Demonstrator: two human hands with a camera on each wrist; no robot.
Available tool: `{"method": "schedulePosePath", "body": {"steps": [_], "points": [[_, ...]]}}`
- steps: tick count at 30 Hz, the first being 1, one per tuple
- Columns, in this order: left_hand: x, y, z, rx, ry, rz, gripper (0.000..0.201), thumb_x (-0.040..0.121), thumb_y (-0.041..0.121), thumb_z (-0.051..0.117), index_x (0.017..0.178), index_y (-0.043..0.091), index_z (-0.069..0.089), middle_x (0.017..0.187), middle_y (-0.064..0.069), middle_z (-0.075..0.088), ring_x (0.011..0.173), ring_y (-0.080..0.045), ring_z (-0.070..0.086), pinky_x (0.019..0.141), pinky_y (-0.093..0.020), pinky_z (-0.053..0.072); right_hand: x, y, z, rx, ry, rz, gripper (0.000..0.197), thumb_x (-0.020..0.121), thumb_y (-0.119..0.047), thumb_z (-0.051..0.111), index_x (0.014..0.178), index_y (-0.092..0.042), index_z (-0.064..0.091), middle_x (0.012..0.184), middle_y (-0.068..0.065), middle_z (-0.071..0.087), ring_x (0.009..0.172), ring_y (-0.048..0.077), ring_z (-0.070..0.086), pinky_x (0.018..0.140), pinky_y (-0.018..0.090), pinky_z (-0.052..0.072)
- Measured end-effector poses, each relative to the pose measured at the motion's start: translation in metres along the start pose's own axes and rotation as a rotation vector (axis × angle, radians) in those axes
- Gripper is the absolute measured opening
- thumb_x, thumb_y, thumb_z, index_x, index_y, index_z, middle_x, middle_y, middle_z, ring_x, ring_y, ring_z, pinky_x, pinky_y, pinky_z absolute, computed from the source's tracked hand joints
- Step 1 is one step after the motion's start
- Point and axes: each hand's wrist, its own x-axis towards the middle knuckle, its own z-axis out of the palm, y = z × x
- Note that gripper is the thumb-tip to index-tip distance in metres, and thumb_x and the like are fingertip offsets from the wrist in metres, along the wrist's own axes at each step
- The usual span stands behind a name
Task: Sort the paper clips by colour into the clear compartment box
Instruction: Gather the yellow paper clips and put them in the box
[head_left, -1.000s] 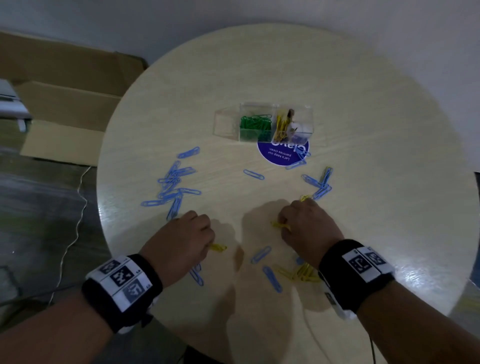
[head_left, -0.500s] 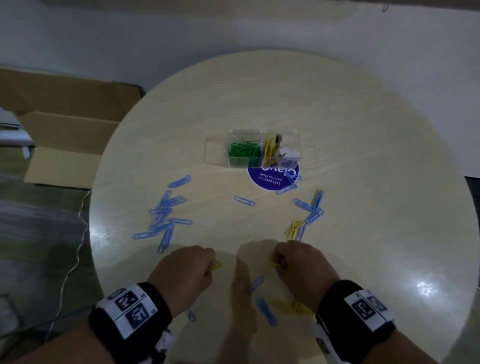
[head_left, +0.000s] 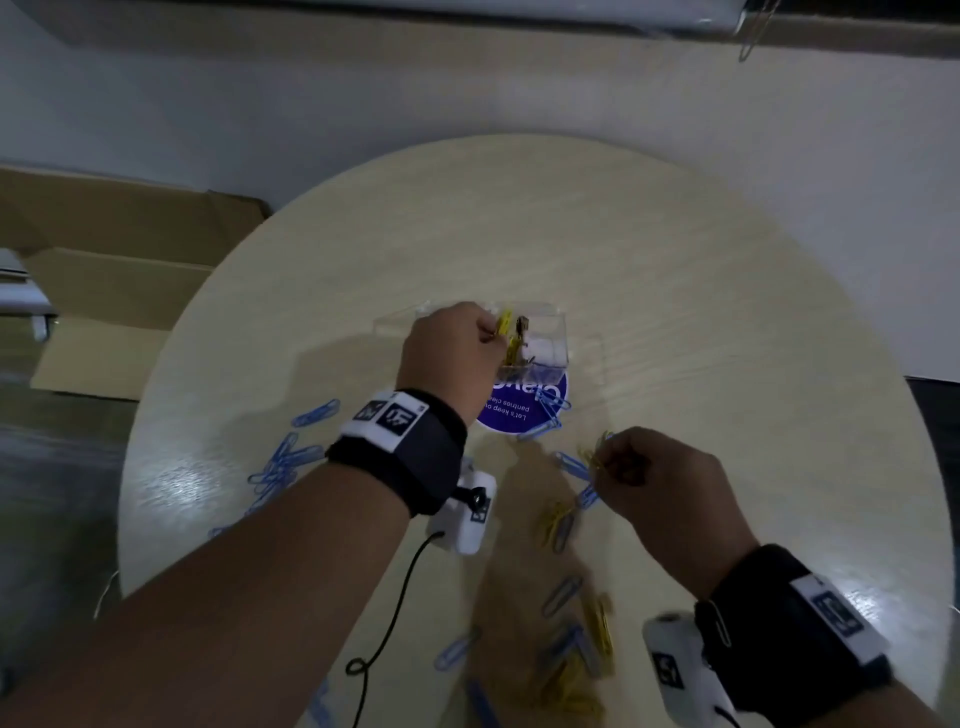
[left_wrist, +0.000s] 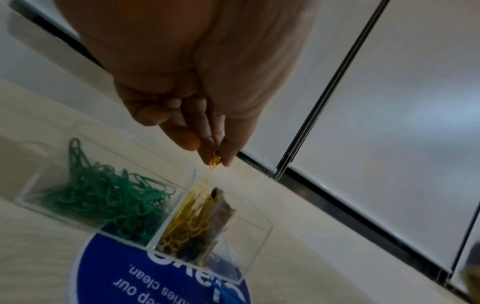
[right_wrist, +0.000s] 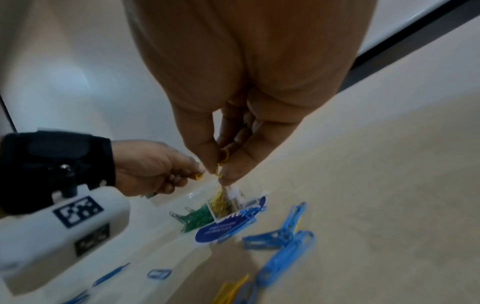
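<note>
The clear compartment box (head_left: 550, 332) (left_wrist: 254, 242) sits mid-table on a blue round sticker. One compartment holds green clips (left_wrist: 109, 201) (right_wrist: 197, 218), the one beside it yellow clips (left_wrist: 189, 218). My left hand (head_left: 457, 353) (left_wrist: 207, 148) hovers over the box and pinches a yellow clip (left_wrist: 215, 159) (head_left: 503, 325) above the yellow compartment. My right hand (head_left: 654, 478) (right_wrist: 223, 164) is nearer me, right of the sticker, pinching yellow clips (right_wrist: 224, 156) (head_left: 595, 457). Blue clips (head_left: 280, 467) and yellow clips (head_left: 597, 639) lie loose on the table.
The blue round sticker (head_left: 524, 410) lies under the box's near edge. The round wooden table (head_left: 727, 338) stands near a white wall. An open cardboard box (head_left: 104, 291) lies on the floor at left. A cable (head_left: 395, 613) hangs from my left wrist camera.
My left hand has moved from the near table edge out to the box, carrying a yellow clip. My right hand lifted with yellow clips and moved forward and right. The head view tilted up.
</note>
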Motion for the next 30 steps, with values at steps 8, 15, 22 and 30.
{"method": "schedulePosePath", "body": {"steps": [8,15,22,30], "points": [[-0.006,-0.007,-0.002,0.009,0.085,0.000,0.031,0.096,0.028,0.054,0.123,0.016,0.063,0.115,-0.006,0.067,0.102,-0.021,0.062,0.091,-0.033,0.050,0.047,-0.022,-0.003,0.059,0.039,0.057,0.012,0.071,-0.017,0.077,0.074,-0.024,0.068,0.066,-0.010,0.068,0.063,0.000,0.061,0.054,0.006,0.040],[-0.066,-0.040,-0.042,-0.102,0.083,-0.106,0.016,0.095,0.026,0.056,0.108,0.026,0.066,0.090,0.008,0.064,0.074,0.003,0.057,0.061,-0.004,0.038,0.113,-0.061,0.024,0.058,0.095,0.045,0.008,0.074,-0.020,0.072,0.081,-0.021,0.070,0.074,-0.006,0.069,0.077,0.015,0.066,0.064,0.020,0.044],[-0.127,-0.082,-0.057,-0.093,-0.033,-0.042,0.015,0.094,0.024,0.058,0.107,0.028,0.065,0.090,0.010,0.061,0.080,-0.004,0.058,0.072,-0.024,0.047,0.100,-0.060,0.026,0.025,0.084,0.056,0.021,0.078,-0.028,0.066,0.096,-0.021,0.073,0.091,0.001,0.075,0.086,0.021,0.070,0.083,0.039,0.055],[-0.217,-0.114,-0.030,0.248,-0.552,0.585,0.034,0.087,0.020,0.054,0.119,0.026,0.064,0.124,0.007,0.061,0.105,-0.021,0.055,0.086,-0.034,0.048,-0.060,0.012,0.030,-0.114,0.071,0.055,0.012,0.076,-0.016,0.075,0.085,-0.024,0.071,0.077,-0.007,0.069,0.072,0.002,0.062,0.065,0.003,0.039]]}}
